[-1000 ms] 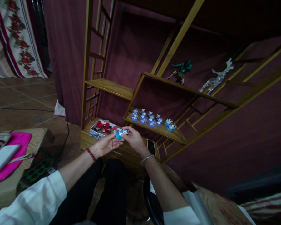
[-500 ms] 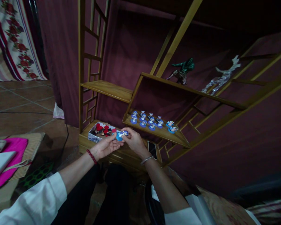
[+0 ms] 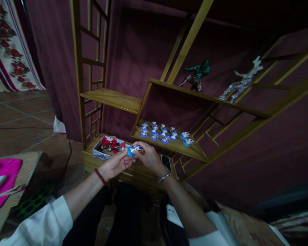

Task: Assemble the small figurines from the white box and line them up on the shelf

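Note:
Both hands meet on a small figurine with a blue round base (image 3: pixel 132 150), held in front of the lowest shelf. My left hand (image 3: pixel 115 164), with a red bead bracelet on its wrist, grips the blue base from below. My right hand (image 3: pixel 148 156), with a silver bracelet, pinches the figurine's top. Behind the hands, a white box (image 3: pixel 99 152) holds several red and dark figurines (image 3: pixel 112 144). On the wooden shelf (image 3: pixel 177 146) above stand several matching blue-based figurines (image 3: pixel 159 130).
A phone (image 3: pixel 165 162) lies on the bottom shelf by my right wrist. A green figure (image 3: pixel 197 73) and a clear deer figure (image 3: pixel 242 82) stand on the upper shelf. A pink item (image 3: pixel 1 174) rests on a mat at left. A cable (image 3: pixel 66 160) runs over the tiled floor.
The view has shifted, so the shelf and hands sit slightly lower and further left. Both hands keep hold of the same figurine in about the same pose.

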Demonstrator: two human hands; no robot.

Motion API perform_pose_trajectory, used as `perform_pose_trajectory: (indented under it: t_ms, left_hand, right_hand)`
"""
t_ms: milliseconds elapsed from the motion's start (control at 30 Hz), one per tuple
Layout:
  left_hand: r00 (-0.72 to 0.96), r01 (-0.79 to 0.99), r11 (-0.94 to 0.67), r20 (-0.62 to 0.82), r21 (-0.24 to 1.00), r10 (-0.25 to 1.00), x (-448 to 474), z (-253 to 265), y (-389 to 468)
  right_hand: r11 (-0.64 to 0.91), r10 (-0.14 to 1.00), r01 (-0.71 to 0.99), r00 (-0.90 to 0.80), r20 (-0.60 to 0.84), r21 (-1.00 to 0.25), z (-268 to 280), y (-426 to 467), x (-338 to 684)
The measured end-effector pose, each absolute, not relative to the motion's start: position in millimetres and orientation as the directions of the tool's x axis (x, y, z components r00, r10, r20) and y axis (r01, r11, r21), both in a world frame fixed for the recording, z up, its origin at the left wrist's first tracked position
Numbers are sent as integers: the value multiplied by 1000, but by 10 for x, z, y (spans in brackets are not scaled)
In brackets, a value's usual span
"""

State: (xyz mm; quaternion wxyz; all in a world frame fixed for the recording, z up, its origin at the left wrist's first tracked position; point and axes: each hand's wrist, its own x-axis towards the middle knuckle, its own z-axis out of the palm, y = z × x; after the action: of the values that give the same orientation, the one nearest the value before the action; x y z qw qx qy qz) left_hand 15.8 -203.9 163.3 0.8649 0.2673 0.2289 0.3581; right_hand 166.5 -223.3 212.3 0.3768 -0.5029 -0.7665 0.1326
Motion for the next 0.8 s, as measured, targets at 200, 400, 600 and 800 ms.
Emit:
perform_pose_trajectory:
  t_ms: [200, 400, 600, 800]
  left_hand:
    - [643, -501, 595, -191, 629, 742, 232, 1645, -2050]
    - [671, -499, 605, -166, 621, 723, 263, 1581, -2032]
    - [687, -502, 614, -151, 609, 711, 280, 1579, -2046]
    - [686, -514, 610, -138, 603, 714, 323, 1583, -2077]
  right_hand:
    - [442, 878, 690, -204, 432, -573, 2158, -2259, 1706]
    - [457, 874, 700, -240, 422, -549, 2207, -2292, 1737]
    - [496, 858, 698, -301, 417, -516, 2267, -2316, 1765]
    - [480, 865, 717, -288, 412, -507, 2287, -2344, 1792]
